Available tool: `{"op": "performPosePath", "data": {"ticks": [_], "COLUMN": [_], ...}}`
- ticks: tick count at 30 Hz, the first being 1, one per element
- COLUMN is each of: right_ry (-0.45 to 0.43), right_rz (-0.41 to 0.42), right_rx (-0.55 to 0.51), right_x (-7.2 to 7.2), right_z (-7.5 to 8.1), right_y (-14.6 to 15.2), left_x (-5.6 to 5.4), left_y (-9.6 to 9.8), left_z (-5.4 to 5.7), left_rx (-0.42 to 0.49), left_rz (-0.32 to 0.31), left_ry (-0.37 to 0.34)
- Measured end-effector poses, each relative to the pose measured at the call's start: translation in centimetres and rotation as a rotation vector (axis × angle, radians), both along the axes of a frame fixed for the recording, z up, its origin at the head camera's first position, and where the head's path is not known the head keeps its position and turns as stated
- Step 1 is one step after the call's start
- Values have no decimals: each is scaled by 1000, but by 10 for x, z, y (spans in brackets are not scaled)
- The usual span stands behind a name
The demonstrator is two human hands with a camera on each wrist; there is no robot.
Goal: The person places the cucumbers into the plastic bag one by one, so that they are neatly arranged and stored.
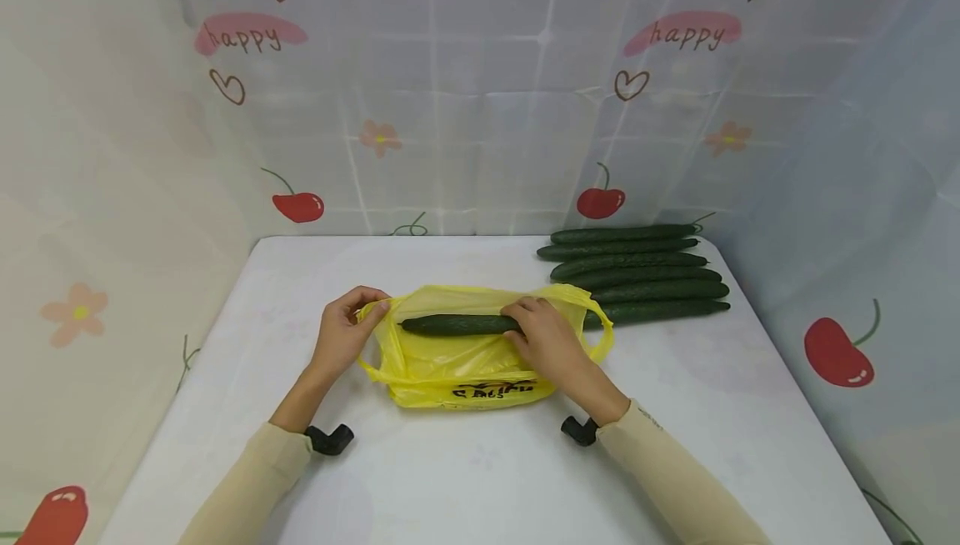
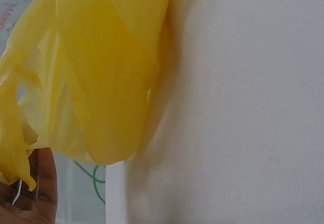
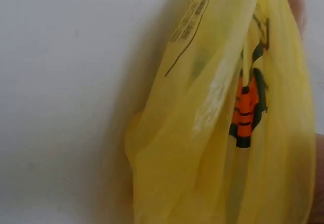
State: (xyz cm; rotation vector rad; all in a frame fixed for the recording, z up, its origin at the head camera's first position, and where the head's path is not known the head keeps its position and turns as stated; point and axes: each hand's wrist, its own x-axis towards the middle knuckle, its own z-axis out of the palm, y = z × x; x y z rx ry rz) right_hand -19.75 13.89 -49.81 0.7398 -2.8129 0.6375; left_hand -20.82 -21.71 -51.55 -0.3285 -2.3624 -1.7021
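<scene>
A yellow plastic bag (image 1: 427, 395) with dark print lies on the white table, its mouth spread toward the head camera. At the left handle, my left hand (image 1: 341, 332) pinches the bag's edge between thumb and fingers; the left wrist view shows the left hand (image 2: 45, 181) beside the hanging yellow film. My right hand (image 1: 551, 345) reaches into the mouth from the right and grips a dark green cucumber (image 1: 453, 325), which lies level across the opening. The cucumber's right end is hidden under that hand. In the right wrist view the bag (image 3: 177, 158) covers most of the work.
Several cucumbers (image 1: 645, 272) lie side by side at the table's back right; the nearest reaches behind the bag's right handle (image 1: 602, 341). A printed curtain (image 1: 487, 170) stands behind the white table (image 1: 465, 478). Black wrist mounts (image 1: 330, 440) stick out below both wrists.
</scene>
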Motion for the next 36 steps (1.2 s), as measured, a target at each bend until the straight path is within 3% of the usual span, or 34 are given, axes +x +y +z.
{"op": "performPosePath", "data": {"ticks": [6,13,28,36], "right_ry": [14,76,41,-12], "right_rz": [-13,-58,-178,-177], "right_rx": [80,176,159,90], "right_x": [-10,-14,-29,-21], "right_z": [2,-7,-14,-9], "right_y": [-5,-7,-9,0], "left_x": [0,-1,2,3], "left_y": [1,3,-1,0], "left_z": [1,0,-1,0], "left_rx": [0,34,44,33], "left_rz": [0,-15,-4,5], "left_ry": [-2,8,1,0]}}
